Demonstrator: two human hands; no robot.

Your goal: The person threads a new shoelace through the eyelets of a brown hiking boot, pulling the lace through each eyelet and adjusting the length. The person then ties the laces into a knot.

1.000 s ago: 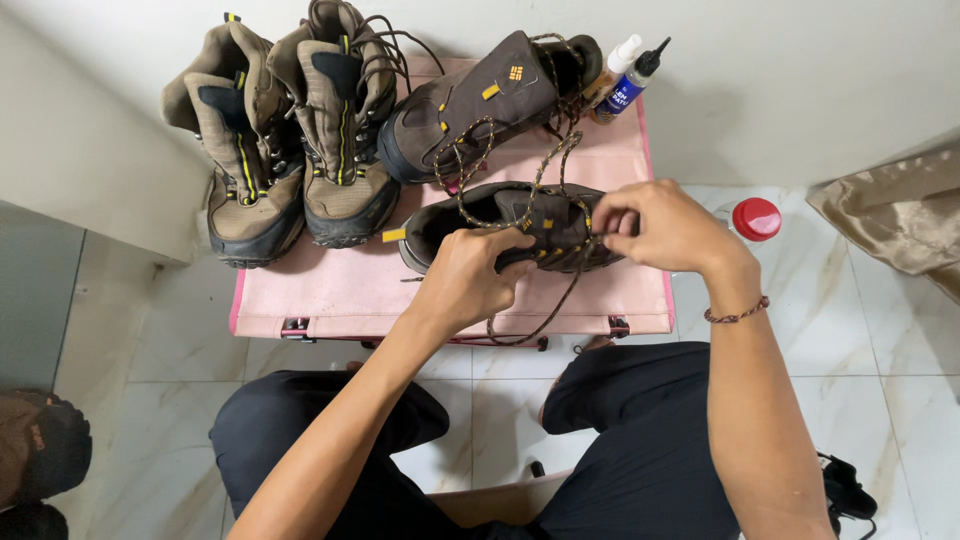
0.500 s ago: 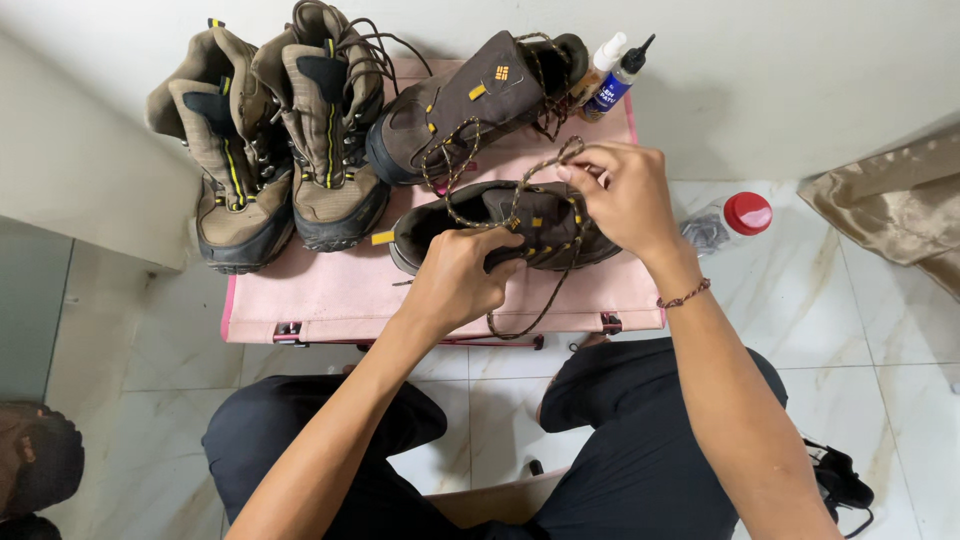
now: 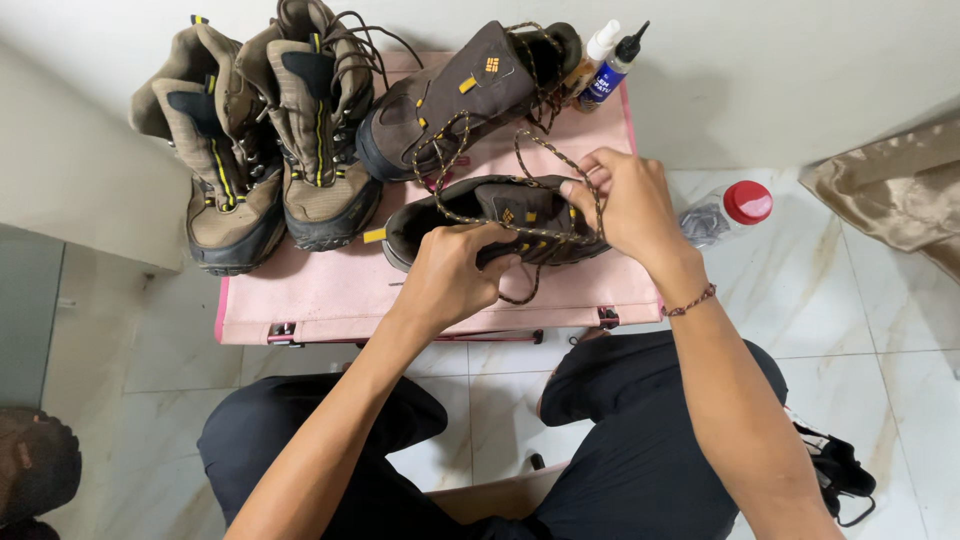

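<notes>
The left hand is clamped on the near side of a dark brown low boot; its fingers cover part of the boot's upper, and the contact under the palm is hidden. The right hand is closed on a brown-and-yellow speckled lace at the boot's 3 o'clock end; the fingertips themselves are hard to make out against the lace loops. The boot lies on its side near the centre of a pink case, which has a flat, smooth top and metal latches on the near edge.

At 12 o'clock from the held boot lies its mate, a second dark brown boot, tilted, with the same cord looping from it. At 10 o'clock stands a pair of tan high boots with black and yellow panels, lugged soles and loose laces.

Two small squeeze bottles with nozzle tips stand at 1 o'clock, partly hidden behind the second boot. A clear plastic bottle with a red cap lies at 3 o'clock on the glossy marble-pattern tile floor. A shiny beige fabric is cut off by the right edge.
</notes>
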